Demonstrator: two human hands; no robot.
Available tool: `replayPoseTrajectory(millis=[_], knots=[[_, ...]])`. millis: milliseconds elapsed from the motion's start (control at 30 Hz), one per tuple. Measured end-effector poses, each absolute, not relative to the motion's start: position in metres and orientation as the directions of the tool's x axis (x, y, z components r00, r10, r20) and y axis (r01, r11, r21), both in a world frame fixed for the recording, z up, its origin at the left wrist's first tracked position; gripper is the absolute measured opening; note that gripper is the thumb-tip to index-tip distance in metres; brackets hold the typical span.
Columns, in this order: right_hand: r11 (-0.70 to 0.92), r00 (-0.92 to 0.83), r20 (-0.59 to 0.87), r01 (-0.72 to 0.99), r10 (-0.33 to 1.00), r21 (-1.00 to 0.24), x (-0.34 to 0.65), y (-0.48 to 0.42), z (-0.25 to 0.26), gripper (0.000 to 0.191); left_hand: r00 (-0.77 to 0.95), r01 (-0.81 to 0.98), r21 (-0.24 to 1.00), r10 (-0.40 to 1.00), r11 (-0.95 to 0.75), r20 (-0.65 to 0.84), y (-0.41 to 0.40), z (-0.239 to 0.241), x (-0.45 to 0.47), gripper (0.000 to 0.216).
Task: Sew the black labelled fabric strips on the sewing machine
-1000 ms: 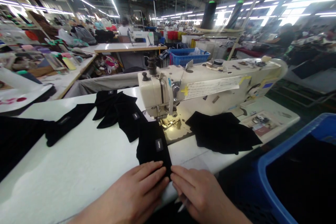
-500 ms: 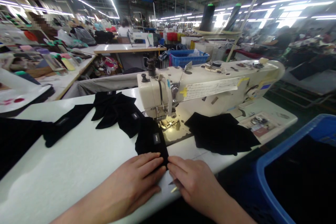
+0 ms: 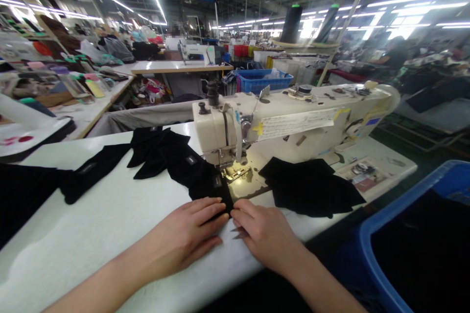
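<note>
A black fabric piece (image 3: 209,190) with a small label lies at the needle area of the sewing machine (image 3: 235,129). My left hand (image 3: 193,232) rests on its near end, fingers stretched out flat. At the right edge of the same piece, my right hand (image 3: 266,232) is closed, with fingertips against the cloth. Two pointed metal blades of what look like thread snips (image 3: 239,233) stick out from under its fingers; their handle is hidden in the palm. More black labelled pieces (image 3: 157,154) trail off to the left from the machine.
A stack of black cut pieces (image 3: 312,188) lies right of the needle on the white table (image 3: 110,234). A blue basket (image 3: 370,254) with dark contents stands at the right. Behind the machine are thread cones (image 3: 292,24), another blue basket (image 3: 262,80) and further sewing tables.
Both hands have moved forward, toward the machine, along with the black piece beneath them. Its label now sits nearer the needle, and the pieces behind it have shifted slightly.
</note>
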State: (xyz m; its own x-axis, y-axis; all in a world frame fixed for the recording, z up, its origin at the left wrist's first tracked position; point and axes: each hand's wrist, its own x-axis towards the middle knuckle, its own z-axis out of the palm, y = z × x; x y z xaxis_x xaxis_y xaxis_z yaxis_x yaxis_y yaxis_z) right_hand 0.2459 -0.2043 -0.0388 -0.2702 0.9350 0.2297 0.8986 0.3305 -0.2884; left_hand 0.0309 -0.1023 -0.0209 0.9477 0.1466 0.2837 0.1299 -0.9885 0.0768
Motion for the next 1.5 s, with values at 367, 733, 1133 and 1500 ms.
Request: replayPoseTrajectory(millis=[367, 733, 1133, 1500], knots=[[0.248, -0.208, 0.201, 0.949, 0.957, -0.195, 0.243, -0.187, -0.035, 0.014, 0.943, 0.140, 0.120, 0.169, -0.983, 0.286, -0.080, -0.023, 0.032, 0.034], [0.198, -0.176, 0.144, 0.968, 0.974, -0.157, 0.240, -0.175, -0.028, 0.018, 0.943, 0.169, 0.127, 0.198, -0.977, 0.267, -0.058, -0.024, 0.032, 0.033], [0.196, -0.168, 0.179, 0.968, 0.969, -0.154, 0.242, -0.191, -0.040, 0.019, 0.937, 0.203, 0.136, 0.233, -0.970, 0.261, -0.037, -0.024, 0.036, 0.034], [0.196, -0.164, 0.165, 0.960, 0.973, -0.200, 0.244, -0.196, -0.042, 0.024, 0.927, 0.227, 0.140, 0.258, -0.964, 0.273, -0.025, -0.018, 0.042, 0.033]])
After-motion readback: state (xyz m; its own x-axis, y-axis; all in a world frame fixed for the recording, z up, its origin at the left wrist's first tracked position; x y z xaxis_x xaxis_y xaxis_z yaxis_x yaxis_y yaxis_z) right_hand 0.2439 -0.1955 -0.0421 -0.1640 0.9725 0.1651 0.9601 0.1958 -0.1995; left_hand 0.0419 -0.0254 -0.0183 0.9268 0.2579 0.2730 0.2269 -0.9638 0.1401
